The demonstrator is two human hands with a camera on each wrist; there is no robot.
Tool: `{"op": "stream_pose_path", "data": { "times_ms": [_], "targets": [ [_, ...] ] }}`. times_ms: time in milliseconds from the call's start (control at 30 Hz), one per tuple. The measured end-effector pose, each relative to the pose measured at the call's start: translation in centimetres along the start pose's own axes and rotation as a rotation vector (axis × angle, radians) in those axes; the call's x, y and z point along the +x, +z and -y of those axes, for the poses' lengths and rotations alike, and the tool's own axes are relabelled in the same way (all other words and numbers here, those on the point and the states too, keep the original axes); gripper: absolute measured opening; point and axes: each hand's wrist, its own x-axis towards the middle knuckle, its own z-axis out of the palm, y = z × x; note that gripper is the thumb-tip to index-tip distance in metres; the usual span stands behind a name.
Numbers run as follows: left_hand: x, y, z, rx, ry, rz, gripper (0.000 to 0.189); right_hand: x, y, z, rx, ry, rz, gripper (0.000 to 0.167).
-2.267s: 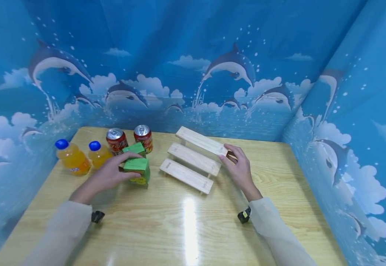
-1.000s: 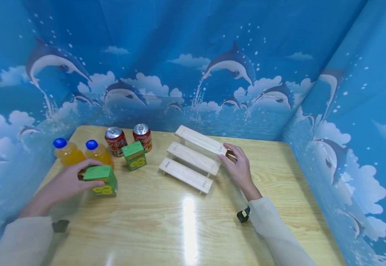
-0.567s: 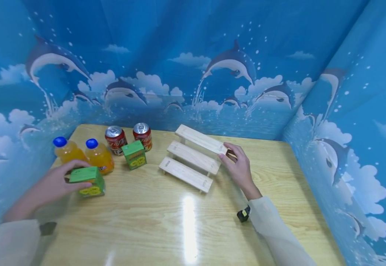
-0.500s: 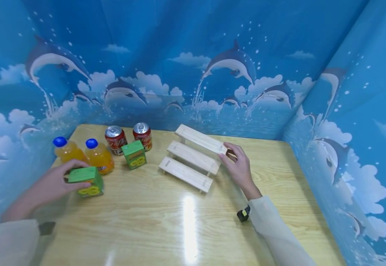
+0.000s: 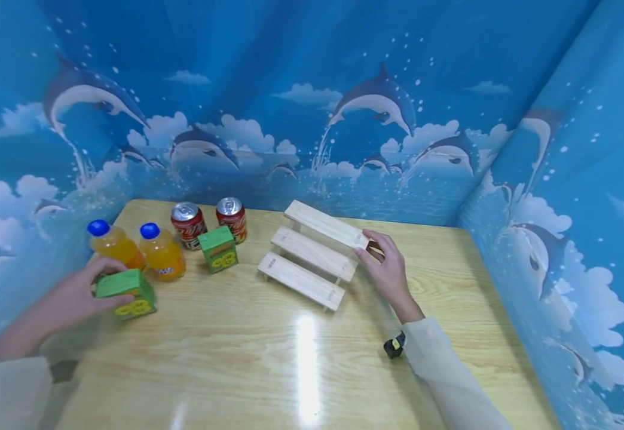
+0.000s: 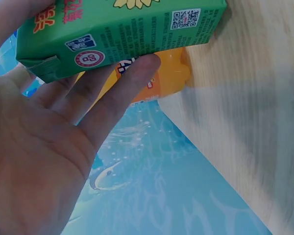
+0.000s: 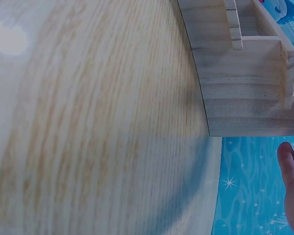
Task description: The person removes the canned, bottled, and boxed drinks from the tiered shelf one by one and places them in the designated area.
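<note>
My left hand point(image 5: 72, 295) grips a green juice carton point(image 5: 126, 292) that stands on the table point(image 5: 301, 358), just in front of the left orange bottle point(image 5: 110, 242). The left wrist view shows my fingers point(image 6: 115, 98) wrapped under the carton point(image 6: 122, 29), with an orange bottle point(image 6: 161, 78) right behind it. My right hand point(image 5: 384, 269) holds the right end of the top step of a wooden stepped shelf point(image 5: 314, 254), thumb in front and fingers behind. In the right wrist view the shelf point(image 7: 245, 88) fills the top and one fingertip point(image 7: 289, 169) shows at the lower right.
A second orange bottle point(image 5: 161, 254), two red cans point(image 5: 188, 224) point(image 5: 231, 218) and another green carton point(image 5: 217, 248) stand at the back left. A blue dolphin-print backdrop point(image 5: 312, 119) walls in the table on three sides.
My left hand has carried the green carton leftward, away from the other carton, to a spot in front of the orange bottles. The right hand and the shelf have stayed put.
</note>
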Motion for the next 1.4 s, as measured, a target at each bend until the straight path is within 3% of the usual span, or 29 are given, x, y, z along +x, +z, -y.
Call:
{"op": "stream_pose_path", "data": {
  "times_ms": [267, 633, 867, 1100, 1233, 1400],
  "targets": [
    [-0.3, 0.1, 0.7, 0.034, 0.0, -0.022, 0.06, 0.0, -0.1, 0.2, 0.024, -0.005, 0.009, 0.052],
    [-0.6, 0.2, 1.1, 0.003, -0.022, 0.012, 0.068, -0.3, 0.0, 0.2, 0.027, -0.001, -0.001, 0.051],
    [-0.7, -0.1, 0.5, -0.016, -0.06, 0.042, 0.078, -0.3, 0.0, 0.3, 0.031, 0.019, 0.016, 0.052],
    [-0.5, -0.5, 0.2, -0.047, -0.05, 0.047, 0.072, -0.9, -0.1, 3.8, 0.026, 0.062, 0.03, 0.052],
    [-0.5, -1.1, -0.6, -0.066, -0.033, 0.04, 0.063, -0.9, -0.1, 4.1, 0.013, 0.065, 0.036, 0.051],
    [-0.1, -2.0, -2.0, -0.036, -0.04, 0.015, 0.059, -0.3, -0.1, 2.8, 0.013, 0.071, 0.029, 0.051]
  ]
}}
